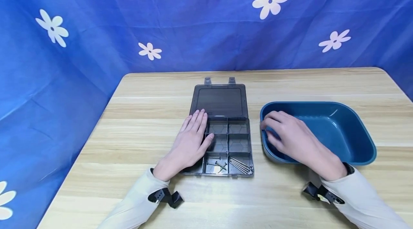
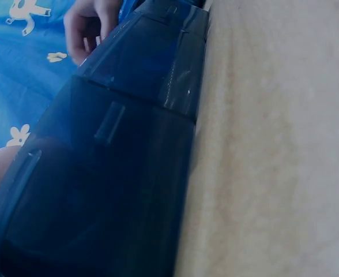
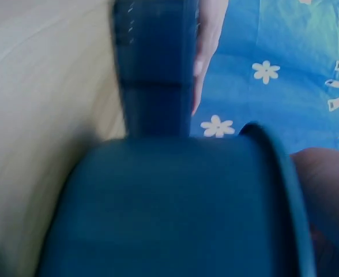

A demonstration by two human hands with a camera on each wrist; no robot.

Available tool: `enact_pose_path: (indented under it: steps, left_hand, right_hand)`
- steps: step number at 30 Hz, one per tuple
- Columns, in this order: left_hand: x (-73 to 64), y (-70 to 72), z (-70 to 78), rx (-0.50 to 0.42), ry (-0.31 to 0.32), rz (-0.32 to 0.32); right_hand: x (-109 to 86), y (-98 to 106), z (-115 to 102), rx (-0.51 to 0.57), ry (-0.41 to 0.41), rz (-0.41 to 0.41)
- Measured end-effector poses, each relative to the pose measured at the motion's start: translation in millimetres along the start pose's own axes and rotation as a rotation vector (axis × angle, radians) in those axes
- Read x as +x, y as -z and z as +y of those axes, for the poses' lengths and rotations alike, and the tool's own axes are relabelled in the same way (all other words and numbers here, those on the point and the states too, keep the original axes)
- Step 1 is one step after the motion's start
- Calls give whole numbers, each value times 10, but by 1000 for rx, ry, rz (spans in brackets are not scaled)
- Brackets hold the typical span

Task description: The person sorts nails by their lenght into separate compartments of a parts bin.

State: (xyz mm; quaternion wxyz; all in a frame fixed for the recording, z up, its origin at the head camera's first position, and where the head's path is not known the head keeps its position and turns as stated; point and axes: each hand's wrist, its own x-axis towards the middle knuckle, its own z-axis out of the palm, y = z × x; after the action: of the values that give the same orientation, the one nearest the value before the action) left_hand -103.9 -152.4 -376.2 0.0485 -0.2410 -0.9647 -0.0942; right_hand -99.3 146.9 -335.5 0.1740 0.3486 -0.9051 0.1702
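A dark translucent compartment box (image 1: 238, 143) lies on the table with its lid (image 1: 220, 100) folded back. My left hand (image 1: 190, 141) rests on the box's left side, fingers straight and together, thumb apart. Thin nails (image 1: 238, 165) fill part of the front right compartment. Shorter dark nails (image 1: 217, 164) lie loose in the front middle one. My right hand (image 1: 287, 134) is bent over the left end of a blue basin (image 1: 338, 128), its fingertips near the rim. Its fingers are curved and blurred; whether anything sits between them is unclear.
The wooden table (image 1: 135, 139) carries both containers, the basin standing a little right of the box. A blue cloth with white flowers (image 1: 270, 1) hangs behind and at the left. Each wrist wears a dark strap (image 1: 166, 196) with a small camera.
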Motion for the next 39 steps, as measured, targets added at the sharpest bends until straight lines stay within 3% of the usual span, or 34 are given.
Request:
enact_pose_path:
  steps: [5,11,26,34,39]
  left_hand:
    - [10,-9,5,0,2,1]
    - [7,-11,5,11,1,3]
    - [0,2,2,7,-1,5]
    - [-10,0,-1,19,1,-7]
    - [-7,-2,1,21,-2,-5]
  right_hand:
    - [-83,-7,76,-21,-128,-88]
    - [-134,-40,136,-31,-211,-172]
    - [-140,-163,159,-19,-263,-230]
    - [-87,-199,125,-36,-192,-248]
    - [-63,-211,99,-68,-195,-284]
